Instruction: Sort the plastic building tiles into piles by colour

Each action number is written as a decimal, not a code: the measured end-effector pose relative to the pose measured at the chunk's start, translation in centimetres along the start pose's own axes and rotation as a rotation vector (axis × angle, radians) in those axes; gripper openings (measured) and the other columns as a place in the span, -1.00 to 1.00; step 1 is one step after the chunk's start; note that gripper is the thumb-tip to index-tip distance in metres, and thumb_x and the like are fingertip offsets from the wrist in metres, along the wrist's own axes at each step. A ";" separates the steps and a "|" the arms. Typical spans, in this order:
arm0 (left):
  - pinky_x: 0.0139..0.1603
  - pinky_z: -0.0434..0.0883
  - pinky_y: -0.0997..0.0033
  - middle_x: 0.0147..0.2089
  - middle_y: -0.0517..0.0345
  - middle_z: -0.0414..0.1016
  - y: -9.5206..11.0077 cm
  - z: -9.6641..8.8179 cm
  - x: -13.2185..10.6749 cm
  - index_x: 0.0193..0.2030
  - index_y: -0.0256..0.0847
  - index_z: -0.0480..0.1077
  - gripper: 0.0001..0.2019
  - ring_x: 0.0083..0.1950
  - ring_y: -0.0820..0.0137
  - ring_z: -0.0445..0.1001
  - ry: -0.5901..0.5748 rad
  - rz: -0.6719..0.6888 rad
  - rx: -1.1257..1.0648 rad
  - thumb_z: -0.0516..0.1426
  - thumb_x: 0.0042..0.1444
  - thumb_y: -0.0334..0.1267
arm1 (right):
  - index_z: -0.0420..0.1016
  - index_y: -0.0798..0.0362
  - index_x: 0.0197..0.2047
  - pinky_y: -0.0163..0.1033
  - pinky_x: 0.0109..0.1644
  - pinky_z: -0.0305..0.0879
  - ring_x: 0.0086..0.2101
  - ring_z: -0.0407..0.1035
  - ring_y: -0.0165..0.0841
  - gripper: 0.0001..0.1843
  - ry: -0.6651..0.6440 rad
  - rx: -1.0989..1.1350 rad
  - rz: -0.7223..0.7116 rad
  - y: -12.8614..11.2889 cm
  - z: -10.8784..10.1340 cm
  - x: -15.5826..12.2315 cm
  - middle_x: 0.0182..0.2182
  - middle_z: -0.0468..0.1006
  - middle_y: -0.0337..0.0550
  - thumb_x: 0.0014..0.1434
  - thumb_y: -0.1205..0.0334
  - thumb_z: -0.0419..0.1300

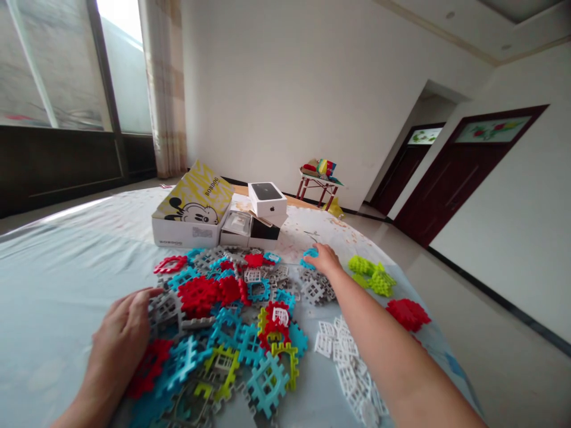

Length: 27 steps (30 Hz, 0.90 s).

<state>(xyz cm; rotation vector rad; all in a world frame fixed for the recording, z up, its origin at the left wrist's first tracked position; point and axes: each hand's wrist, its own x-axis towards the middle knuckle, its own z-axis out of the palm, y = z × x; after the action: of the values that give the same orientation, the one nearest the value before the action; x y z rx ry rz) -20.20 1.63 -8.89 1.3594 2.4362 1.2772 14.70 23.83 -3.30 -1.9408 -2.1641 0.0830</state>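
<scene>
A mixed pile of interlocking plastic building pieces, red (198, 295), blue (225, 328), grey and green, spreads over the table in front of me. My left hand (120, 333) lies at the pile's left edge, fingers stretched out flat against a grey piece (166, 309). Farther off to the right, my right hand (327, 261) has its thumb and forefinger around a blue building piece (308, 257), low over the table. Just below that hand is a stack of grey pieces (316, 288). Part of the blue piece is hidden by the fingers.
Sorted groups lie on the right: white window pieces (345, 351), green pieces (372, 274) and red pieces (407, 314). Behind the pile stand an open shoebox (187, 233) and a white phone box (272, 207) on other boxes. The tablecloth (57, 279) covers a round table.
</scene>
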 end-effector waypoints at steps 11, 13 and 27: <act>0.20 0.11 0.13 -0.02 0.01 0.37 0.3 -0.1 -0.1 -0.19 -0.15 0.38 -0.50 0.11 0.24 0.25 -0.037 -0.101 -0.085 -0.28 0.07 0.00 | 0.37 0.00 0.00 -0.18 -0.09 0.26 -0.07 0.34 -0.14 -0.31 -0.190 -0.069 0.027 0.1 2.8 2.9 -0.04 0.44 -0.03 -0.23 -0.08 0.28; 0.21 0.10 0.13 -0.03 0.02 0.38 0.5 -0.2 -0.2 -0.20 -0.14 0.38 -0.50 0.12 0.24 0.25 -0.040 -0.113 -0.087 -0.28 0.07 0.00 | 0.41 0.00 -0.04 -0.21 -0.12 0.27 -0.10 0.37 -0.16 -0.31 -0.212 -0.069 0.024 0.1 3.1 3.5 -0.07 0.47 -0.06 -0.27 -0.07 0.31; 0.18 0.15 0.17 -0.05 0.02 0.40 0.8 -0.5 -0.3 -0.24 -0.14 0.40 -0.55 0.09 0.25 0.28 -0.059 -0.123 -0.097 -0.24 0.06 -0.03 | 0.42 0.01 -0.06 -0.19 -0.08 0.26 -0.07 0.35 -0.15 -0.36 -0.197 -0.053 -0.029 0.4 3.5 4.3 -0.07 0.47 -0.05 -0.27 0.01 0.32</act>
<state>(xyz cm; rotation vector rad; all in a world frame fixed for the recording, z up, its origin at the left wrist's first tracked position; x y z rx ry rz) -19.72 1.32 -8.06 1.1872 2.3455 1.2881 13.94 28.52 -6.21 -2.0058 -2.3394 0.2234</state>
